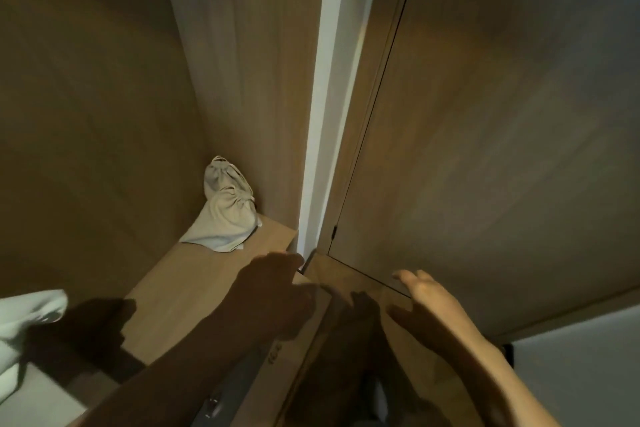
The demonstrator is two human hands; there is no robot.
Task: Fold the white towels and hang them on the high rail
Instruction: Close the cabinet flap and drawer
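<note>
Reaching forward into a wooden cupboard, the left hand (273, 288) lies in deep shadow just above the front edge of the wooden shelf (194, 274). Its fingers (291, 258) stretch toward the corner where the shelf meets a pale vertical strip (322, 114). Its grip is apart and nothing shows inside it, though the shadow hides the finer lie of the fingers. The right hand (426, 298) is brightly lit and held up near the lower edge of the closed wooden door (485, 149). Its fingers (408, 276) are straight and close together, its grip is likewise apart, and it holds nothing; whether the fingertips touch the door cannot be told. The two hands are near each other but not touching, and both cast dark shadows on the wood beneath them. One white towel (27, 319) shows only in part at the lower left edge, bunched and hanging below the shelf, well apart from both hands. At the back of the shelf, tucked into the corner against the side panel, sits a cream cloth bag (228, 204) gathered shut with a drawstring, its loose end spread flat on the shelf. A small dark hinge (334, 231) sits on the door's left edge. Low down, a grey metal bar (221, 388) runs partly hidden under the left forearm; whether it is the rail cannot be told.
</note>
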